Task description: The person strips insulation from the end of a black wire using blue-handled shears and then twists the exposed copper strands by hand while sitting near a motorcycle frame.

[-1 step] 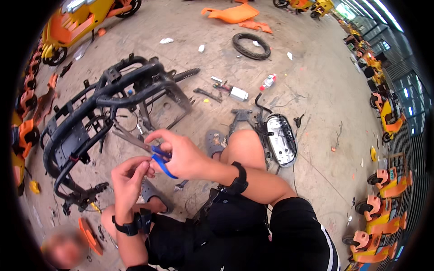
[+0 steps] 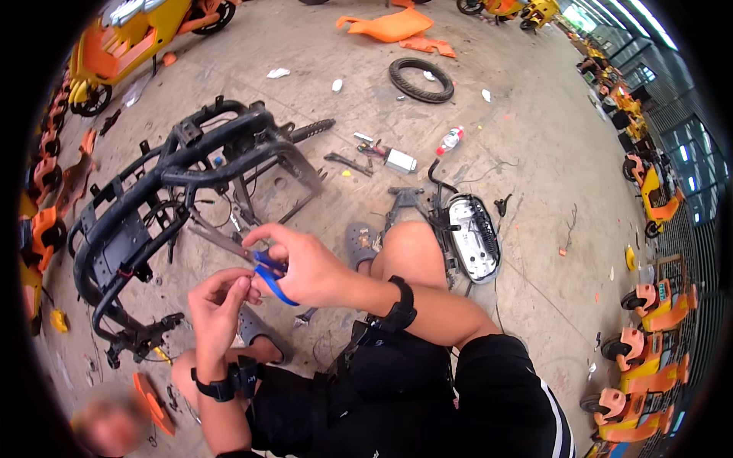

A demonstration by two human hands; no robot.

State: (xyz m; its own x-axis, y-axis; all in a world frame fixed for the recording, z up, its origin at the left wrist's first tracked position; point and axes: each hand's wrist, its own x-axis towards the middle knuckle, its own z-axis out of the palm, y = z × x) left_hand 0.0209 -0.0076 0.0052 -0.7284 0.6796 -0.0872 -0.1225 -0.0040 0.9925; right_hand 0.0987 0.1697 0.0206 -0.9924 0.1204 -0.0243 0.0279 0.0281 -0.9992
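Grey concrete floor [image 2: 550,206] of a large hall, bordered at right by a row of yellow-and-orange scooters [image 2: 645,359]; a further yellow scooter with orange panels [image 2: 130,46] stands at upper left. Centre: a pair of scissors with blue looped handles and long metal blades [image 2: 233,244], held in front of the person and directed toward the upper left. The right hand [image 2: 305,267] is closed around the handles, its index finger extended along the upper side. The left hand [image 2: 217,301] lies just beside the lower loop, thumb and forefinger narrowed to a pinch; whether anything is gripped between them cannot be told. Beyond the blade tips is a black tubular metal vehicle frame [image 2: 179,158]; contact between the two cannot be determined. Right of centre, beside the bent knee, lies an oval casing with a pale interior and dark rim [image 2: 473,240]. Farther off are a silvery rectangular box [image 2: 400,159], a clear plastic bottle with a red cap [image 2: 451,140], a black rubber tyre [image 2: 422,95] and a curved orange panel [image 2: 389,27]
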